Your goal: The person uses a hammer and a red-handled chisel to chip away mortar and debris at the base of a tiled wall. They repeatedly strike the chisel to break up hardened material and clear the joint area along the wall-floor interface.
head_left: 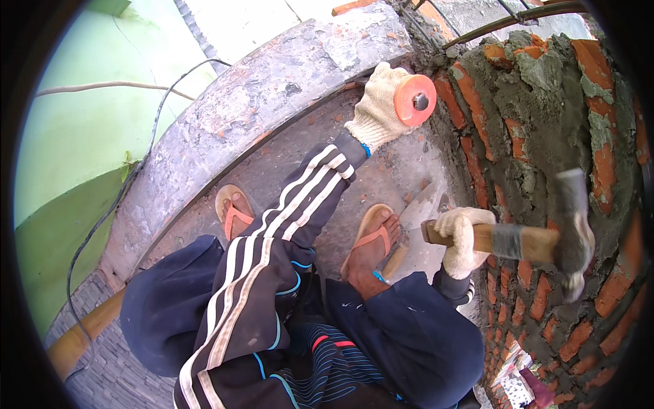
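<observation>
Against the curved brick wall (pixel 545 136) on the right, rough with grey mortar between orange bricks, the person works from a squat on a concrete ledge (pixel 259 102). The left hand (pixel 379 105), in a knitted cream glove, is wrapped around a chisel whose round orange hand guard (pixel 414 99) faces the camera; its fingers are curled shut about the shaft, and the tip, hidden behind the guard, points toward the wall's left edge. The right hand (pixel 463 240), gloved the same, grips the wooden handle of a hammer (pixel 538 238), fingers pressed closed around it near the butt end; the steel head sits blurred close to the brickwork, well apart from the chisel. Below the hands, both feet in orange sandals (pixel 235 213) rest on the dusty floor, and a trowel (pixel 415 221) lies just beside the right foot. A black cable (pixel 116 204) runs along the outer rim of the ledge.
</observation>
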Motion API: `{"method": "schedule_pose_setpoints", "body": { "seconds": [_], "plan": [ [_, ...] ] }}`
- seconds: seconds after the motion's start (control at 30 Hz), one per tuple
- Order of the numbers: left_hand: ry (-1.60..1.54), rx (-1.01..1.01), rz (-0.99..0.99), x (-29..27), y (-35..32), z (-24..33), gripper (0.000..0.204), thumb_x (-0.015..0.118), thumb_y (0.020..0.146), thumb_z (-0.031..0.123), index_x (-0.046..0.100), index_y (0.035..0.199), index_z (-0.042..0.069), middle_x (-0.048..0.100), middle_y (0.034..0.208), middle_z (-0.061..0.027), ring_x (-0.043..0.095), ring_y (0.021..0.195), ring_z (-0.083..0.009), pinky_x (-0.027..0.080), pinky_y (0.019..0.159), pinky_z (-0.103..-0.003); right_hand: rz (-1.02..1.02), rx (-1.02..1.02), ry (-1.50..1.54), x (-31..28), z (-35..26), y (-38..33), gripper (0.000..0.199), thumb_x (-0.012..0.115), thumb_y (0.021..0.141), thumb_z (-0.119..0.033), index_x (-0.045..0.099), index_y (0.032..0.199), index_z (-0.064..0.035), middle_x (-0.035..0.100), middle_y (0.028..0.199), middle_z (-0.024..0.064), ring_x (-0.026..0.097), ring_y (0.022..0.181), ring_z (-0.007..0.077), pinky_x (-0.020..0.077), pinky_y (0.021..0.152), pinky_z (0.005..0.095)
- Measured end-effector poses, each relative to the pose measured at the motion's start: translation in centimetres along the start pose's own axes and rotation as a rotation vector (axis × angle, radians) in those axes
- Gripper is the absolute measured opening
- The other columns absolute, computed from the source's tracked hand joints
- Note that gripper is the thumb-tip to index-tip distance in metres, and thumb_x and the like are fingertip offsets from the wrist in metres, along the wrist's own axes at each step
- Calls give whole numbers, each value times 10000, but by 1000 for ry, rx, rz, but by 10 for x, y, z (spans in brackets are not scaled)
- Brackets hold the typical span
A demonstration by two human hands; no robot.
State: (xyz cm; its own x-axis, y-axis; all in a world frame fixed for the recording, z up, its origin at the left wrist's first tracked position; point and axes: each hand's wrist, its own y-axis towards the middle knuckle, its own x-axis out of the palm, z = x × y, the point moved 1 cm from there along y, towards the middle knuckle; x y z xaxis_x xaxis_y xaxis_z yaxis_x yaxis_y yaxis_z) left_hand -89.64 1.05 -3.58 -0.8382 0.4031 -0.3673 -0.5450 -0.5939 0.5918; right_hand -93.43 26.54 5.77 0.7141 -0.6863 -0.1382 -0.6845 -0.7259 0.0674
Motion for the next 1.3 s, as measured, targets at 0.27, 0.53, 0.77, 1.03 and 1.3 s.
{"method": "schedule_pose_setpoints", "body": {
  "seconds": [0.27, 0.53, 0.77, 1.03, 1.3],
  "plan": [
    [117, -29, 5, 3, -32, -7, 290, 743, 721, 210, 653, 963, 78, 630, 919, -109, 604, 908, -310, 435, 971, -477, 11, 672, -75, 22, 31, -22, 150, 735, 849, -98, 626, 903, -10, 605, 690, 17, 551, 540, 86, 429, 485, 242],
    [50, 27, -338, 20, -44, 20, 333, 743, 672, 117, 650, 986, 62, 628, 897, -107, 613, 890, -293, 433, 975, -428, 132, 706, -23, 6, 30, -26, 154, 699, 871, -111, 610, 908, 9, 579, 648, 28, 545, 502, 107, 436, 459, 261],
    [83, 45, -369, 10, -77, 21, 367, 731, 705, 126, 646, 1060, 78, 627, 979, -93, 611, 997, -287, 346, 1108, -502, 114, 922, 165, 5, 68, -82, 88, 630, 878, -61, 587, 847, 9, 536, 617, 33, 513, 458, 116, 427, 407, 265],
    [65, 60, -218, -8, -47, 14, 377, 732, 708, 93, 634, 1070, 65, 633, 1045, -100, 605, 1047, -302, 321, 1114, -524, 215, 1113, 157, 23, 65, -100, 60, 624, 869, -61, 593, 834, -24, 530, 609, 19, 490, 454, 100, 402, 415, 252],
    [56, 4, -306, 6, -38, -8, 362, 744, 716, 144, 640, 1053, 59, 640, 1023, -105, 622, 973, -306, 366, 1072, -524, 212, 1127, -128, 18, 83, -116, 226, 669, 842, -134, 637, 1015, 9, 617, 663, 80, 607, 549, 154, 476, 491, 304]
  ]
}}
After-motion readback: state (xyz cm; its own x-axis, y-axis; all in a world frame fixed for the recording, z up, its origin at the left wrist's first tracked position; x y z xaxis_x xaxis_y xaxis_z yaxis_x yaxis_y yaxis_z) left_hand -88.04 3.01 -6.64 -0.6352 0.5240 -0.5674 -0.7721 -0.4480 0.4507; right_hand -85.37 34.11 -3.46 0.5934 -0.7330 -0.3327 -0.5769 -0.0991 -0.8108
